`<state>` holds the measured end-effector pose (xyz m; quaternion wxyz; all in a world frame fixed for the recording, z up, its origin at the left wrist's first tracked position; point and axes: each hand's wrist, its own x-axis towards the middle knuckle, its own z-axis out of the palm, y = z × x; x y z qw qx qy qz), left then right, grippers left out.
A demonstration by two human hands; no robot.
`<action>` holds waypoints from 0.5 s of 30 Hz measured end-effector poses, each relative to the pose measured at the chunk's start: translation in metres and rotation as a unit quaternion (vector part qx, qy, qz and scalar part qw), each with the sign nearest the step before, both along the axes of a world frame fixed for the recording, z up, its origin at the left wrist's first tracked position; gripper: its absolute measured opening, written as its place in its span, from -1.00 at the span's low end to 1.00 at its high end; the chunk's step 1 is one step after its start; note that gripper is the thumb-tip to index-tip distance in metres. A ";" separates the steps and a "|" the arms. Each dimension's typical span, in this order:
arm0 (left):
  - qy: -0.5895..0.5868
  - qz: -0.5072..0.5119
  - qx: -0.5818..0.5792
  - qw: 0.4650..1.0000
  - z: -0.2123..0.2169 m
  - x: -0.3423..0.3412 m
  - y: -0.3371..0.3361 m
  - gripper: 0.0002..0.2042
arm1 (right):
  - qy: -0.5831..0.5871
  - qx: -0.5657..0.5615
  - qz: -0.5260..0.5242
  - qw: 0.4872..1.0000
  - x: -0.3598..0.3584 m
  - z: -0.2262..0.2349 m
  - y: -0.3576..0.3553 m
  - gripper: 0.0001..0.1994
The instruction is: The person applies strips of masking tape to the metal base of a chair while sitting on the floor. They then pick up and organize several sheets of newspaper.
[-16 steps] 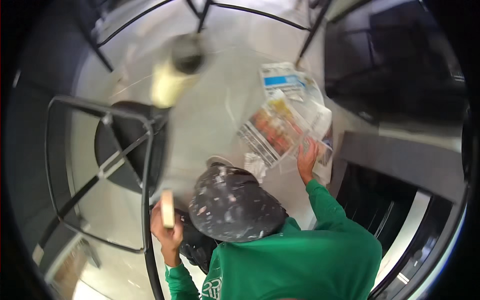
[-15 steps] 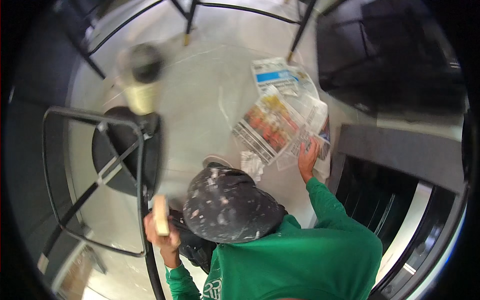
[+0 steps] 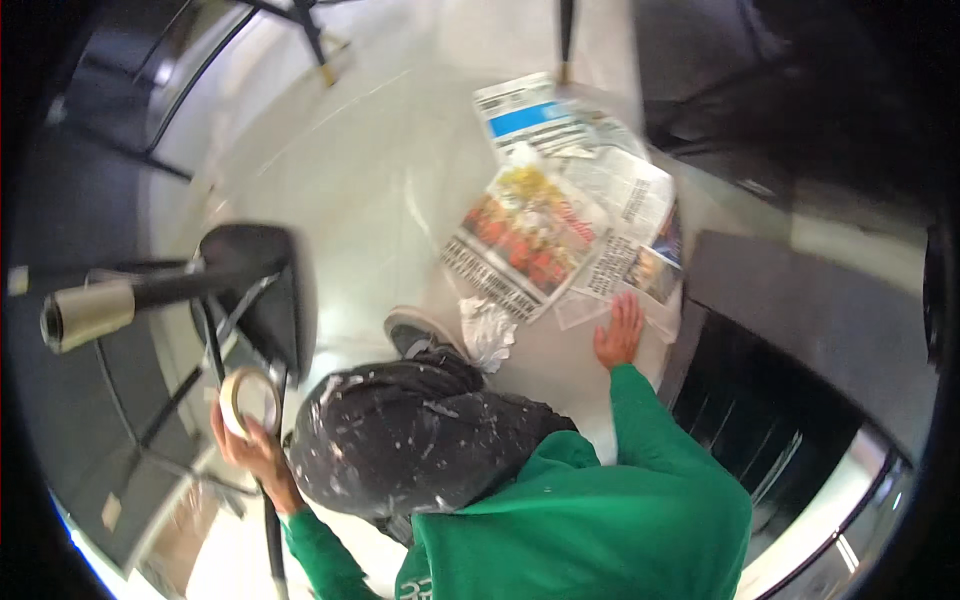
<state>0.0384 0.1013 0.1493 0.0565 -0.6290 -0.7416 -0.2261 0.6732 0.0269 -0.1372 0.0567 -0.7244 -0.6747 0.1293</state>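
Fingers (image 3: 218, 430) first: on the left hand (image 3: 258, 458) they're bent round a roll of tape (image 3: 230, 400), gripping its pale ring by the lower edge, off to the left of the newspapers and on the person's side of them. And the right hand (image 3: 619, 335)! Palm down, fingers stretched out, at the near right edge of the newspapers (image 3: 530, 240), with nothing visible in its grasp. Those sheets overlap on the floor (image 3: 350, 200), a colourful page uppermost. Just by their near left corner, a crumpled white paper (image 3: 487, 333); left of that, a shoe (image 3: 420, 328), then paint-flecked dark trousers (image 3: 400, 440) nearer the person. Well left of the newspapers, a stool (image 3: 245, 245) with a black seat, one leg showing a pale end (image 3: 92, 315). Right of them, a dark grey-framed unit (image 3: 800, 300).
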 end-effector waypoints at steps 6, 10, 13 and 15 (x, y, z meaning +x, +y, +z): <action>0.040 -0.002 -0.048 0.998 0.011 0.012 0.018 -0.69 | -0.006 0.017 0.022 1.000 0.003 -0.016 0.003 -0.20; 0.072 0.021 -0.076 0.994 0.021 0.022 0.021 -0.74 | 0.014 0.019 0.064 0.998 0.004 -0.007 0.008 -0.23; 0.097 0.016 -0.049 0.994 0.019 0.028 0.027 -0.75 | 0.018 0.058 0.067 0.996 0.002 -0.005 0.006 -0.26; 0.112 0.028 -0.056 0.992 0.017 0.028 0.025 -0.78 | -0.019 0.085 0.045 0.995 0.002 -0.005 0.005 -0.34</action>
